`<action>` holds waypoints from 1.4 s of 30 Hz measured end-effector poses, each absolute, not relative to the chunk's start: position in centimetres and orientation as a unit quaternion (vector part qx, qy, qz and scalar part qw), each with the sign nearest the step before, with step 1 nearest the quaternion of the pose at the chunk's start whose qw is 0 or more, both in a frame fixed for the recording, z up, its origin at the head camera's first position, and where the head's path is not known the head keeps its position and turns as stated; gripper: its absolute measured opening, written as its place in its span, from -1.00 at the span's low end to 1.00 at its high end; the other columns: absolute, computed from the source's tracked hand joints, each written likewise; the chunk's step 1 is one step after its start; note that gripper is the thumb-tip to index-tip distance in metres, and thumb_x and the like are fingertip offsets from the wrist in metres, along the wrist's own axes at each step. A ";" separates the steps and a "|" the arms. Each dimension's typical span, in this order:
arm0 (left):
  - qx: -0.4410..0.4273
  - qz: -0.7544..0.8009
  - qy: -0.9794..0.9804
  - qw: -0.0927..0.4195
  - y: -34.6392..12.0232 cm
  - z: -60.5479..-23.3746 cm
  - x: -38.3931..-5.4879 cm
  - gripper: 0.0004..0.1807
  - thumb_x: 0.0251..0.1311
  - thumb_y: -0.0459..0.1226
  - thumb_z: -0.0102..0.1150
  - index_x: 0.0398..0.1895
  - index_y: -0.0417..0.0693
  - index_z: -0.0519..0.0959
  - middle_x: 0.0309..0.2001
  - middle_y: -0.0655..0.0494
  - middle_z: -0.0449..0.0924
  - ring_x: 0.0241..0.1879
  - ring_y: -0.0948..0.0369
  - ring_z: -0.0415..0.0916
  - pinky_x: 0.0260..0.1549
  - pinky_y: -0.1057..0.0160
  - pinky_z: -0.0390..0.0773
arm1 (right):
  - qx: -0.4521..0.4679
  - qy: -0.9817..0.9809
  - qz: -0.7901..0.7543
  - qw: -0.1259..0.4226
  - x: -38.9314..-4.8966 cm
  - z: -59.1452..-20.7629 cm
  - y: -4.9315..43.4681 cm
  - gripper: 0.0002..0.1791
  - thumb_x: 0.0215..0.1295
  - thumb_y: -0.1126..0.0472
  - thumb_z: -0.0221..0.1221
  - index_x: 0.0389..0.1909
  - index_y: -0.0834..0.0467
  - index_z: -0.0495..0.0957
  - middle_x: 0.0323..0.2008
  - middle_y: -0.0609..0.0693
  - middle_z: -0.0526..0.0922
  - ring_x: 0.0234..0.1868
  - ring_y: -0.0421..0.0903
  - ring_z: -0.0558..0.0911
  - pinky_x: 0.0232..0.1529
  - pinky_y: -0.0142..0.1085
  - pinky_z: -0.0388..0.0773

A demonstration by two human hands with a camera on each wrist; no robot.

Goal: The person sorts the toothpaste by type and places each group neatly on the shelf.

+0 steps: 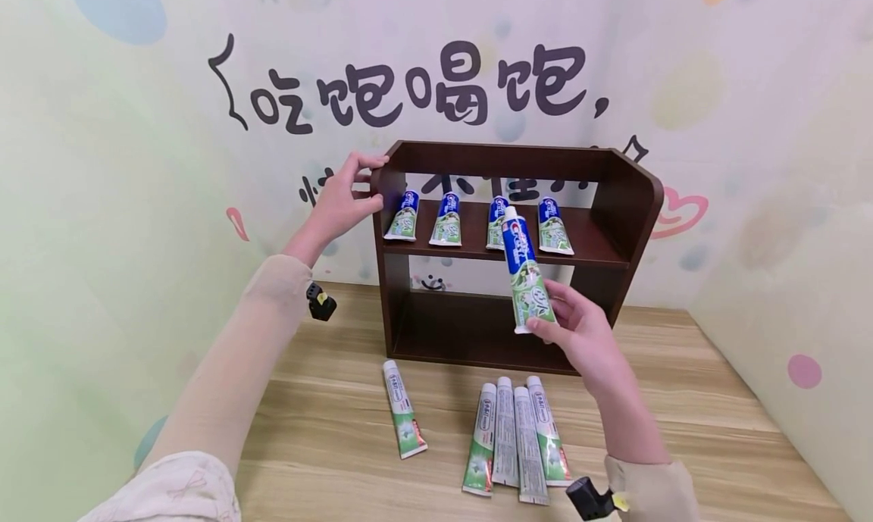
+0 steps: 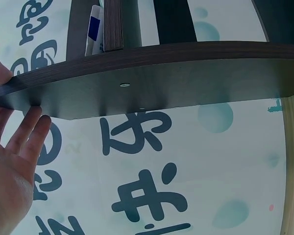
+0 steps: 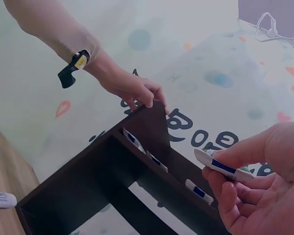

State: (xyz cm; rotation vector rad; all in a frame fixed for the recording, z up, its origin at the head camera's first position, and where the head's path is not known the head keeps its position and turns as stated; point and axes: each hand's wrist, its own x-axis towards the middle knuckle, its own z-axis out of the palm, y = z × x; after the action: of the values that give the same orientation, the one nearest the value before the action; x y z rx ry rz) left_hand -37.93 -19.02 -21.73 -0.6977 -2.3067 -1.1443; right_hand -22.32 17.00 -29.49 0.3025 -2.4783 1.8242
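My right hand (image 1: 586, 336) pinches a blue-and-green toothpaste tube (image 1: 524, 268) near its flat crimped end, cap upward, in front of the dark brown shelf unit (image 1: 505, 158). In the right wrist view that tube (image 3: 223, 166) appears end-on between thumb and fingers. Up at the top left corner of the unit, my left hand (image 1: 341, 204) grips the side panel, thumb on one face and fingers on the other, as the left wrist view shows. Several matching toothpaste tubes (image 1: 446, 220) lean in a row on the upper tier, one partly hidden behind the held tube.
On the wooden table (image 1: 320, 408) a white-and-green toothpaste tube (image 1: 404, 410) lies alone before the unit. Several similar tubes (image 1: 481, 439) lie side by side to its right, two with printed text facing up. A patterned wall (image 1: 136, 204) stands close behind the unit.
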 end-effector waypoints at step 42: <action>-0.255 -0.431 -0.838 0.219 -17.9 -20.3 -34.8 -0.50 0.18 -0.41 0.07 0.22 -0.23 0.29 0.45 -0.09 0.32 0.20 -0.25 0.44 0.21 -0.08 0.54 | -0.019 -0.749 0.637 0.181 -28.8 -27.5 23.4 -0.25 0.31 0.28 0.23 0.50 0.00 0.21 -0.05 -0.19 0.56 -0.24 -0.35 0.53 -0.32 -0.64 0.54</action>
State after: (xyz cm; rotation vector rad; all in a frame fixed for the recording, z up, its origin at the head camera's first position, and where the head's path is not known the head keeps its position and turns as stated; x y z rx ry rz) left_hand -34.83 -17.88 -20.27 -0.7047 -2.3185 -1.1924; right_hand -28.75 23.36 -27.49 -0.0534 -2.1154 1.7980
